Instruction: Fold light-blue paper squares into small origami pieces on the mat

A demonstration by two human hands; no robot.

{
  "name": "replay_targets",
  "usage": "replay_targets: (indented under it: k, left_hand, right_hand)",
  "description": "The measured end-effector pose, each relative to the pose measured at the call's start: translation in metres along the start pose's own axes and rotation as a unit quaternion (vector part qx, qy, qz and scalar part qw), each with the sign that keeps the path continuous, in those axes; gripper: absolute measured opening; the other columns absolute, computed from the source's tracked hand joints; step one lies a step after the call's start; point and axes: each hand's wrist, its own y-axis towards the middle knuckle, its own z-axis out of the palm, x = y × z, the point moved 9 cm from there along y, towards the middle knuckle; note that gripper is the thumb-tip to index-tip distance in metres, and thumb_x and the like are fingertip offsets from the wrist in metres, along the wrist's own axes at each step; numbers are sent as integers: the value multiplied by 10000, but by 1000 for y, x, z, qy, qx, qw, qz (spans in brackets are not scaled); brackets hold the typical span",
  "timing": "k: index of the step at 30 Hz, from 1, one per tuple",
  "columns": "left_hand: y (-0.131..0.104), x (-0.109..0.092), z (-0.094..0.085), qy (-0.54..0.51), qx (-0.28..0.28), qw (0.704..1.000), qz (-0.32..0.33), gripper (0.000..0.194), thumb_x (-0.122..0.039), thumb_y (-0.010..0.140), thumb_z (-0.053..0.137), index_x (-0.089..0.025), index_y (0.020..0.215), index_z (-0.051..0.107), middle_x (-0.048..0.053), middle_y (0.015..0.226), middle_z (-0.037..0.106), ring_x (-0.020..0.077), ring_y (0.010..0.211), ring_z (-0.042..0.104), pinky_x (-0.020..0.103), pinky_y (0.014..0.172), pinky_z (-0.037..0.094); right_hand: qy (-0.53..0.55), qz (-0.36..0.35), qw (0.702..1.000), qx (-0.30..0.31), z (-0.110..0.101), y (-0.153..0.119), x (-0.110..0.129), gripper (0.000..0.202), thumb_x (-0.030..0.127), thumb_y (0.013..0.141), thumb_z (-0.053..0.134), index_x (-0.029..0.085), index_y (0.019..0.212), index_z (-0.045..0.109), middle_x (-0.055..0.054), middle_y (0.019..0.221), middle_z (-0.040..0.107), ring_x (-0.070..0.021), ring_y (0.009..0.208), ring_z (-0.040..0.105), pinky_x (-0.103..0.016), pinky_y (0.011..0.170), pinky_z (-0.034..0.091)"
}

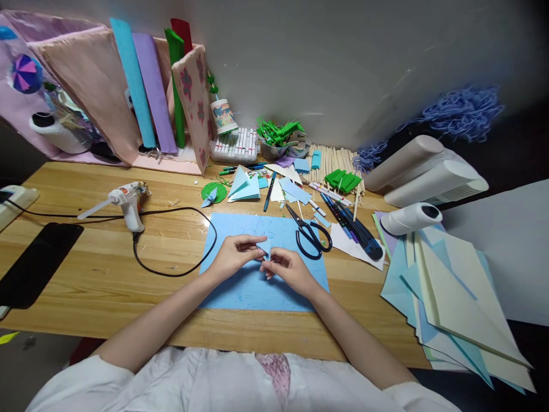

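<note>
A small folded piece of light blue paper (265, 246) is held up between both hands, above a blue mat (257, 294). My left hand (238, 252) pinches its upper left side between thumb and fingers. My right hand (286, 268) grips its lower right part with bent fingertips. Black-handled scissors (307, 232) lie on the right part of the mat, close to my right hand. Beyond the mat's upper left edge, a folded blue paper shape (210, 198) rests on a green round piece (218, 193).
At the left are a glue gun (130, 206) with a looping black cable and a black phone (40, 260). Paper scraps, pens and a box cutter (364, 237) lie behind and right. Stacked paper sheets (458, 286) overhang the right edge. A marker box (235, 146) stands behind.
</note>
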Motion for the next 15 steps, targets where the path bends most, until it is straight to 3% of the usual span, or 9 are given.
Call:
replay_targets:
  k: [8, 15]
  left_hand:
    - [-4, -11, -11, 26, -94, 992, 81, 179, -303, 671, 666, -131, 714, 647, 20, 681, 670, 128, 565, 623, 234, 580, 502]
    - [-12, -18, -10, 51, -118, 986, 102, 147, -264, 675, 656, -122, 705, 633, 32, 684, 668, 134, 591, 624, 227, 576, 493]
  right_hand:
    - [14, 26, 1000, 3, 6, 4, -9, 230, 371, 742, 614, 149, 727, 557, -21, 677, 625, -92, 548, 560, -226, 537, 474]
    - [42, 15, 999, 3, 6, 6, -9, 238, 385, 787, 556, 149, 755, 571, -25, 689, 638, -89, 533, 561, -222, 520, 477]
